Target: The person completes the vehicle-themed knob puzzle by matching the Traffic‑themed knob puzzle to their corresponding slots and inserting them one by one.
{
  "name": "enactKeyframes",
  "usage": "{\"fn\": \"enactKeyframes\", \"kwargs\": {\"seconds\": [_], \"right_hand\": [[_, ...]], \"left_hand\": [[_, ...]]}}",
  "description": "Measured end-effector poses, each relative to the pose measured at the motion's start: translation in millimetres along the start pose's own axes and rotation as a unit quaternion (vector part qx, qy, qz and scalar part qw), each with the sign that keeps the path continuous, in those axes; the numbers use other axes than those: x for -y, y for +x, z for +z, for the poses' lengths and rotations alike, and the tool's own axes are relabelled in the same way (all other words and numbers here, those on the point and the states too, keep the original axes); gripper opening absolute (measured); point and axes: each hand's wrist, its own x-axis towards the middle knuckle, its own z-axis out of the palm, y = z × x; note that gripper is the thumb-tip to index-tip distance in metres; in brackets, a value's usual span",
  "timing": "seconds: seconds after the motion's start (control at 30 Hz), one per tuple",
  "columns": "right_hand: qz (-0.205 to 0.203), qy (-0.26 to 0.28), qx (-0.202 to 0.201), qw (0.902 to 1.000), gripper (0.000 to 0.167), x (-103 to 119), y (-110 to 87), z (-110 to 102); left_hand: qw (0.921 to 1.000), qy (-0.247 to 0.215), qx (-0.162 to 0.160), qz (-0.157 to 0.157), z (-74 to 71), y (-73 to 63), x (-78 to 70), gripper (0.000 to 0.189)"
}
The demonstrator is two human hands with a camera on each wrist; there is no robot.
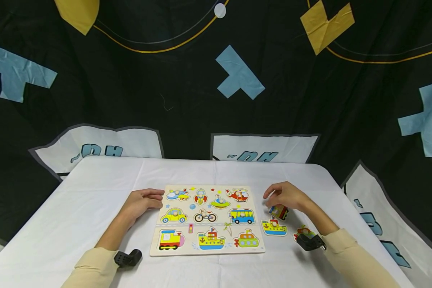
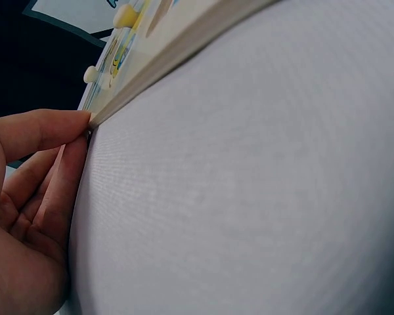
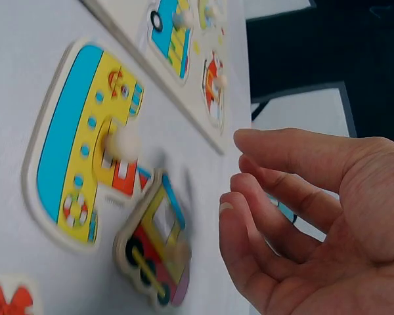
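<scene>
My left hand (image 1: 140,205) rests at the left edge of a wooden peg puzzle board (image 1: 187,228), fingertips right at its corner in the left wrist view. My right hand (image 1: 286,195) hovers to the right of the board, fingers loosely bent and holding nothing. Just under it is a train puzzle piece (image 3: 154,243) with a knob, tilted in the right wrist view. Beside that lies a ship piece (image 1: 274,227), knob upward. A submarine piece (image 1: 304,231) is partly hidden by the right wrist's camera.
Knobbed vehicle pieces such as a bus (image 1: 242,216) and a car (image 1: 174,215) sit in the board's upper two rows. The bottom row shows train, ship and submarine pictures. A white cloth (image 1: 104,180) covers the table; a black curtain (image 1: 187,100) hangs behind.
</scene>
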Motion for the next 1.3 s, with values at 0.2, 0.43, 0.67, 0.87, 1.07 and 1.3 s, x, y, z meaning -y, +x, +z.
{"fn": "enactKeyframes", "kwargs": {"seconds": [0.2,0.43,0.67,0.87,1.07,1.3], "right_hand": [[0.001,0.011,0.000,0.9999,0.027,-14.5,-6.2,-8.9],[0.003,0.019,-0.003,0.9998,0.028,-28.3,-12.3,-15.5],[0.006,0.032,0.008,0.9994,0.028,-39.4,-14.4,-15.6],[0.009,0.054,0.009,0.9984,0.029,-46.9,-13.4,-13.2],[0.008,0.051,0.006,0.9986,0.028,-49.4,-12.6,-10.6],[0.015,0.037,0.006,0.9992,0.025,-49.3,-9.2,-7.2]], "left_hand": [[1.0000,-0.004,0.002,0.000,-0.1,-0.9,-1.0,0.048],[1.0000,-0.009,0.002,-0.001,0.2,-0.3,-0.6,0.049],[1.0000,-0.009,0.003,-0.001,0.1,0.1,0.4,0.049],[1.0000,-0.009,0.004,0.000,0.7,-0.1,0.3,0.048],[1.0000,-0.007,0.000,0.000,0.8,0.3,0.1,0.048],[0.9999,-0.011,-0.001,0.001,-0.1,1.2,1.0,0.049]]}}
